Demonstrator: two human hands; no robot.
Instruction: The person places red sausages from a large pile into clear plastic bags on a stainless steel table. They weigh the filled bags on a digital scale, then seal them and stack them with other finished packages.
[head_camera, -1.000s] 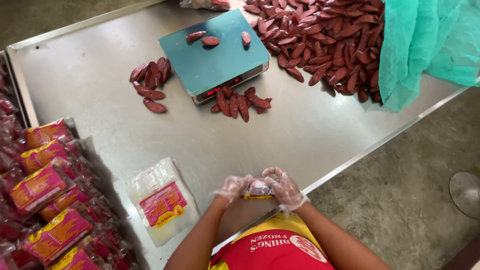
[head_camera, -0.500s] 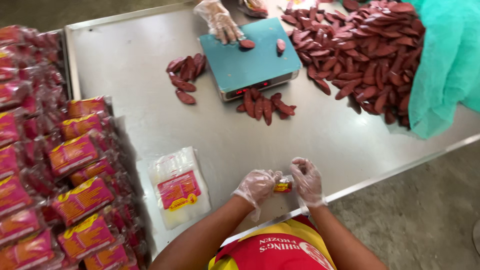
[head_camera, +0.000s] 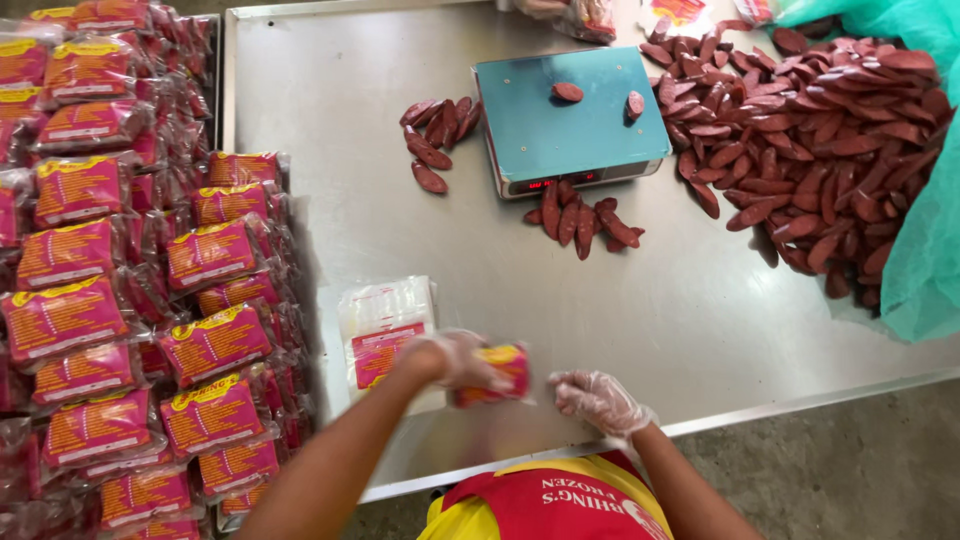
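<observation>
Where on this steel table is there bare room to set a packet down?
Bare steel lies between the scale and the stack of empty bags, and right of the right hand, below the sausage heap. The table's far left corner is bare too. The piled packets crowd the left side; loose sausages hug the scale.

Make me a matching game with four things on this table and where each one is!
Things:
1. scale
2. big sausage heap
3. sealed packets
4. left hand

Places:
A. stacked along the table's left side
B. at the right, beside green plastic sheeting
C. near the front edge, holding a small packet
D. far middle of the table, two sausages on top

Pairs: 1-D, 2-B, 3-A, 4-C
</observation>
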